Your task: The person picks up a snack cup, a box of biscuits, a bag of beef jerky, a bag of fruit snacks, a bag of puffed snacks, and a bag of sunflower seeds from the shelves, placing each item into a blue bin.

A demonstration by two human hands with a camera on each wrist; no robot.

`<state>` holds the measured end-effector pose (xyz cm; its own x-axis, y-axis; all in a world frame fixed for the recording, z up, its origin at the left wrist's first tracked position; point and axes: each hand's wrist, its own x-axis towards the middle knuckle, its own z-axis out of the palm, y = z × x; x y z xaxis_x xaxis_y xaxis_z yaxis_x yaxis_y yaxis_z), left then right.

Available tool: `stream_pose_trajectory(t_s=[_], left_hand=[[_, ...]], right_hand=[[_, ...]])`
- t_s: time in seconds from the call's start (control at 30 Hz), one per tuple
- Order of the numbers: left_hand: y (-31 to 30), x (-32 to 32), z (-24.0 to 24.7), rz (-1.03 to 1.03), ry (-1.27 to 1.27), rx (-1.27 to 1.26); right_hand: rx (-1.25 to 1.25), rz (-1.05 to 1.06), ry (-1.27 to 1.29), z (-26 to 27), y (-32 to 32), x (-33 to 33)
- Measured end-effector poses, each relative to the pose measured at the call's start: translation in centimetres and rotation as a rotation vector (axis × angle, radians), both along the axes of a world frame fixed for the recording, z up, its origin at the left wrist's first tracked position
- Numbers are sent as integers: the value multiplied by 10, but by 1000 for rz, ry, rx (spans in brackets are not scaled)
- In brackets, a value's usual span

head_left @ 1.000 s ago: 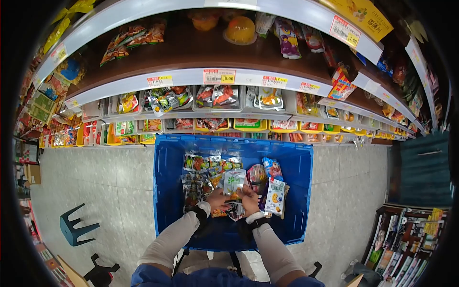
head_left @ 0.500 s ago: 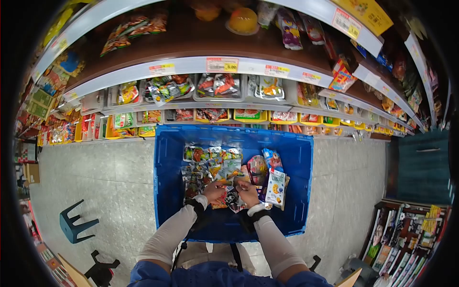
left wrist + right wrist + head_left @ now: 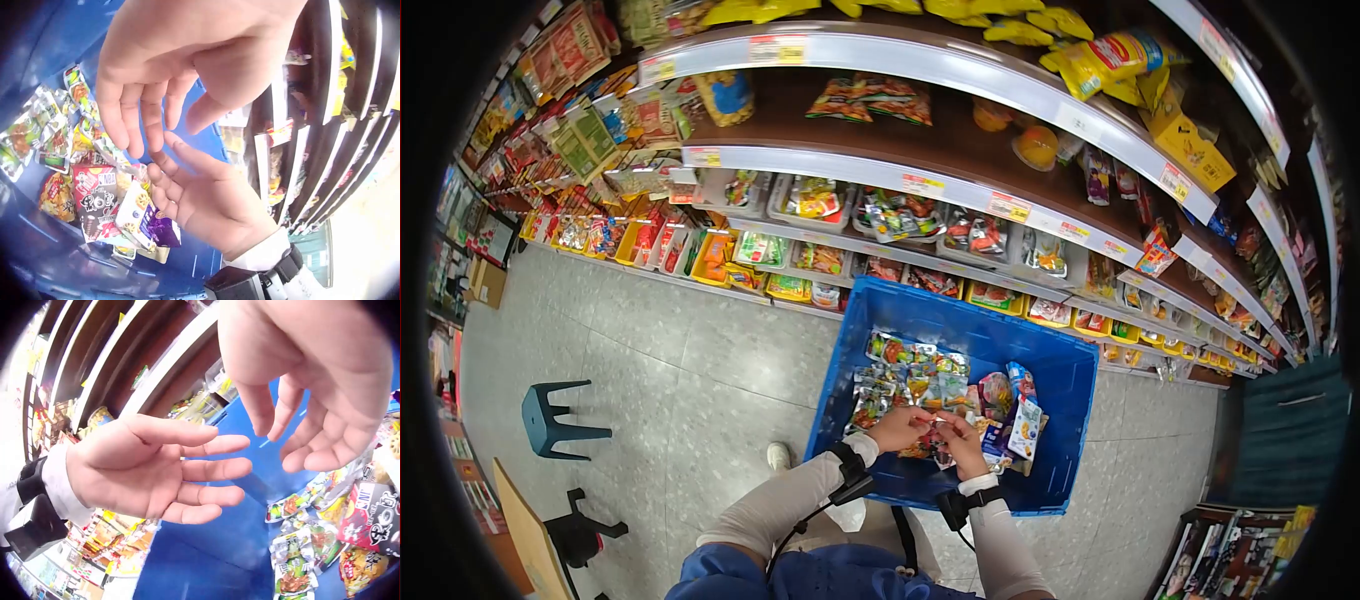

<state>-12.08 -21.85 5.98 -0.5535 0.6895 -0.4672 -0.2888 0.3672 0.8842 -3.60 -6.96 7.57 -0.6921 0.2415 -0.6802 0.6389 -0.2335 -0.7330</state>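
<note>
A blue plastic crate holds many snack packs. Over them, near the crate's front side, my left hand and right hand come close together with nothing between them. Both hands show loosely bent fingers in the wrist views. Below the hands lie a red and black NBA pack, an orange snack bag and a purple pack. Silvery pouches with food pictures lie in rows. A white biscuit pouch leans near the crate's right wall.
Shelves of snacks in bins run behind the crate. A dark green stool stands on the grey floor at left, near a black chair base. A dark green curtain hangs at right.
A pale pouch with a green plant print was between my hands; it was let go onto the packs in the crate. My hands have since drawn closer together, and the head view has turned left.
</note>
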Motion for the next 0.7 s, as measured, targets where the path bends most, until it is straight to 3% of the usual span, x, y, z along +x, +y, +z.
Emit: stream_pose_trajectory(t_s=[0.03, 0.1, 0.2, 0.33, 0.5, 0.57, 0.7], left_hand=[[-16, -6, 31, -67, -16, -37], [-52, -6, 47, -72, -2, -14], [-123, -12, 52, -67, 51, 88], [-250, -23, 49, -59, 173, 8], [-400, -36, 79, 106, 264, -241], [-439, -37, 97, 283, 244, -299], [-491, -37, 101, 449, 271, -241]], right_hand=[[-4, -29, 50, 2, -11, 1], [-16, -96, 123, 15, -41, 1], [116, -34, 141, 31, -92, 6], [265, -3, 211, 32, -179, 11], [171, 215, 289, 31, -282, -12], [202, 277, 352, 35, -314, -29], [292, 444, 451, 50, -361, -58]])
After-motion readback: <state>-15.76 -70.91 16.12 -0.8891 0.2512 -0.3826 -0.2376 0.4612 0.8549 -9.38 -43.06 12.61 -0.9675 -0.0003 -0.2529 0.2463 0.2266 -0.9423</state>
